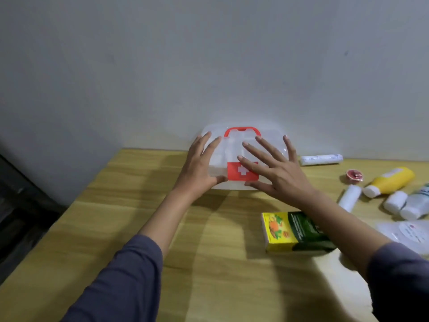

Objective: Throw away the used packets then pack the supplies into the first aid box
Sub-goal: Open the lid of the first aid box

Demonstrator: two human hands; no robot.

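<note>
The first aid box [234,145] is translucent white with a red handle and a red latch bearing a white cross. It stands closed at the back of the wooden table [209,252], against the wall. My left hand [199,166] grips its left side, fingers on the lid and thumb at the front edge beside the latch. My right hand [278,173] is spread over the box's right front, fingers apart, partly covering the latch. Supplies lie to the right: a yellow-green carton [290,231], a yellow bottle [392,181], and white bandage rolls [349,197].
A long white wrapped roll [321,159] lies by the wall. A small red round item [354,175], a white bottle [417,205] and a clear plastic packet [408,233] sit at the right edge. The table's left edge drops to a dark floor.
</note>
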